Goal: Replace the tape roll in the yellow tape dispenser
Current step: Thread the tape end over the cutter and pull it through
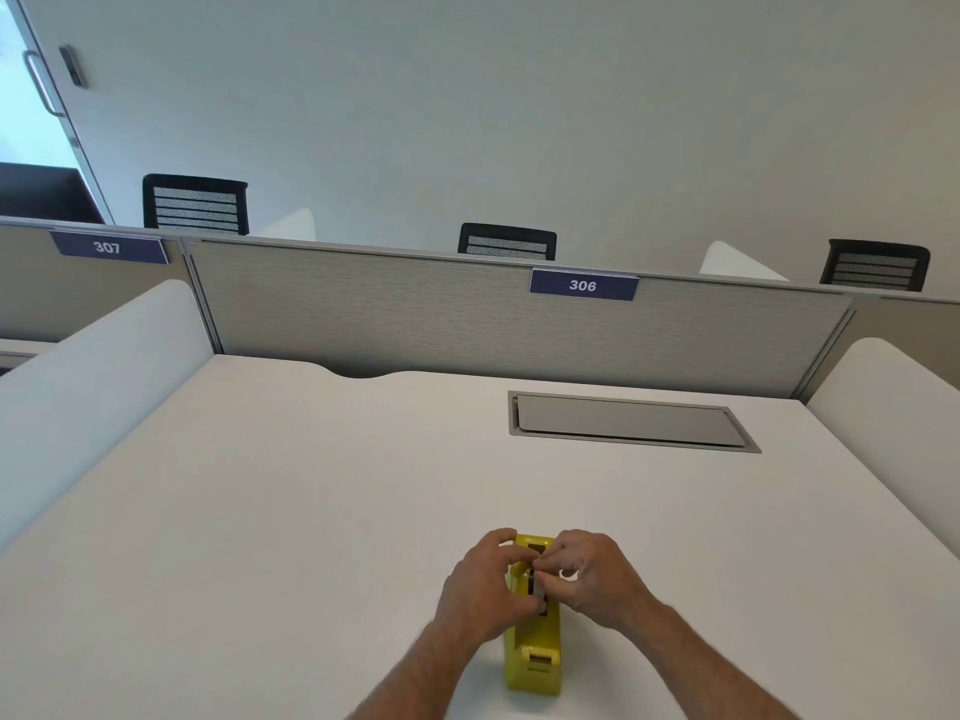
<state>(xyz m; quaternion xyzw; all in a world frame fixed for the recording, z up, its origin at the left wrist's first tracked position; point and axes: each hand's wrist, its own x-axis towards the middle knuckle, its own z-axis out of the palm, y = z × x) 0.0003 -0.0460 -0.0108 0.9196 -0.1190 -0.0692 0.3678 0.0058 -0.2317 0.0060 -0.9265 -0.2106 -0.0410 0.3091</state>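
The yellow tape dispenser point(532, 654) stands on the white desk point(311, 511) near its front edge, cutter end toward me. My left hand point(480, 589) wraps around the dispenser's left side and far end. My right hand point(589, 571) comes in from the right, its fingertips pinching a small dark part point(537, 584) in the dispenser's open middle slot. Both hands cover most of that slot, so I cannot make out a tape roll inside.
A grey cable hatch point(628, 420) is set into the desk at the back right. A fabric partition point(467, 314) with a "306" label point(583, 285) closes the far edge, and white side dividers point(93, 387) flank the desk. Office chairs point(506, 241) stand beyond it.
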